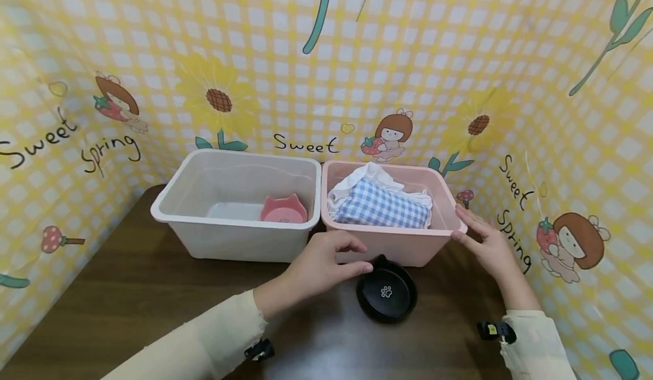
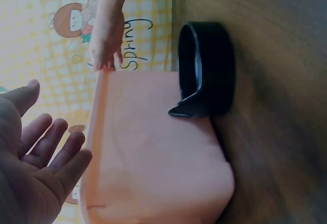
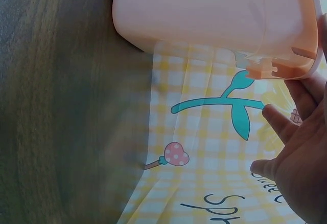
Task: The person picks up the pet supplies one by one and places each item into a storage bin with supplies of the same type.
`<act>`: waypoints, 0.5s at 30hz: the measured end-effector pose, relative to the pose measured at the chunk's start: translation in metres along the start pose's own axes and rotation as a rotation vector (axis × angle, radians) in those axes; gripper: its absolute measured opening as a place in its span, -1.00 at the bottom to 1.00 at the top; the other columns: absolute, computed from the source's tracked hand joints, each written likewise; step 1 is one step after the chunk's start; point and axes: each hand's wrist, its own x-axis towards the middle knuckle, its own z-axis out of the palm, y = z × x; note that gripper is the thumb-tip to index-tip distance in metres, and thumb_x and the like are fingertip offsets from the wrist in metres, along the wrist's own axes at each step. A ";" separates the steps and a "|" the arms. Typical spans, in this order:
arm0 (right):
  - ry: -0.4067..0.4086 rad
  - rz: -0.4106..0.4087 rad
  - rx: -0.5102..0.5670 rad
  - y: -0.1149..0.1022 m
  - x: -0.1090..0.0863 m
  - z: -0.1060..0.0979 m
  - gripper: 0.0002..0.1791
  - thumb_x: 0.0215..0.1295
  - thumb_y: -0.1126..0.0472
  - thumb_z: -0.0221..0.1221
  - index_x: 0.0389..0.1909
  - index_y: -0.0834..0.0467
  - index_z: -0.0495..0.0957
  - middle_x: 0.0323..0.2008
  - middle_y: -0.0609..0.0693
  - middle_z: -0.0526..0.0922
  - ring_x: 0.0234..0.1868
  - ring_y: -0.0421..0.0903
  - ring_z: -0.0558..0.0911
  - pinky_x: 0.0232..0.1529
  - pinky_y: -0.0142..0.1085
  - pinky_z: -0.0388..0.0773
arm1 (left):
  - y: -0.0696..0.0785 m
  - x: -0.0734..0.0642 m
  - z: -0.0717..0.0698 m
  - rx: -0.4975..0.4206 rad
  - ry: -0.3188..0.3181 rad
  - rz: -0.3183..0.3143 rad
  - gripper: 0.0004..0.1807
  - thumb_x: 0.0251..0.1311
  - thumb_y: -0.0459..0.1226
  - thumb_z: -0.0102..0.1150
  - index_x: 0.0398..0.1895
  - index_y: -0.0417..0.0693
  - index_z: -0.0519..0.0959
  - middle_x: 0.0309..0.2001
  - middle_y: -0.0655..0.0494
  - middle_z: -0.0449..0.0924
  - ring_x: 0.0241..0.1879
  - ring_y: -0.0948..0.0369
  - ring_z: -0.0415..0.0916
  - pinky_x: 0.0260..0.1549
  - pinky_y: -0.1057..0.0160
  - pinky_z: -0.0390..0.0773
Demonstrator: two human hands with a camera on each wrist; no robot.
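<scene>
Near the front of the pink bin [image 1: 390, 244], my left hand [image 1: 323, 264] hovers with thumb and fingers apart and nothing between them. Just right of its thumb tip, a black cat-eared bowl [image 1: 386, 290] with a white paw print stands on the table. My right hand [image 1: 484, 244] touches the bin's front right corner, its thumb by the front rim and its fingers along the right side. In the right wrist view, the fingers of the right hand [image 3: 301, 147] look mostly straight. A blue-and-white checked cloth item [image 1: 385, 204] with white ruffles lies inside the pink bin.
To the left stands a grey-white bin [image 1: 240, 241], side by side with the pink one. Inside it sits a pink cat-eared bowl [image 1: 283, 209]. Both bins stand on a dark wooden table [image 1: 168, 306], before a yellow checked backdrop [image 1: 285, 85].
</scene>
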 end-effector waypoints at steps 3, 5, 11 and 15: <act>0.004 -0.009 0.000 0.000 0.002 0.000 -0.34 0.37 -0.01 0.34 0.46 -0.16 0.40 0.48 -0.07 0.36 0.56 -0.03 0.23 0.45 0.27 0.15 | -0.004 -0.004 0.004 -0.013 0.012 -0.038 -0.73 0.14 -0.07 0.52 -0.13 0.12 0.72 -0.14 0.38 0.71 -0.02 0.40 0.63 0.06 0.29 0.63; 0.004 -0.013 -0.002 0.000 0.003 0.000 -0.34 0.37 0.00 0.34 0.46 -0.16 0.41 0.49 -0.07 0.36 0.56 -0.01 0.23 0.45 0.26 0.14 | -0.008 -0.007 0.007 -0.025 0.019 -0.063 -0.73 0.14 -0.07 0.53 -0.14 0.13 0.72 -0.15 0.38 0.70 -0.04 0.41 0.64 0.03 0.31 0.64; -0.001 -0.010 -0.004 -0.001 0.001 -0.002 -0.34 0.37 -0.01 0.33 0.47 -0.15 0.40 0.49 -0.03 0.35 0.55 0.13 0.23 0.44 0.29 0.13 | -0.022 -0.013 0.021 0.003 0.054 -0.104 -0.72 0.14 -0.02 0.51 -0.16 0.10 0.73 -0.20 0.31 0.71 -0.11 0.29 0.65 0.00 0.18 0.65; -0.009 -0.006 0.004 0.000 -0.001 -0.001 -0.33 0.37 0.00 0.33 0.47 -0.14 0.39 0.49 -0.02 0.35 0.56 0.11 0.22 0.44 0.31 0.12 | -0.033 -0.018 0.031 0.041 0.067 -0.166 -0.67 0.14 0.04 0.50 -0.14 0.10 0.73 -0.19 0.28 0.70 -0.10 0.20 0.64 0.01 0.08 0.63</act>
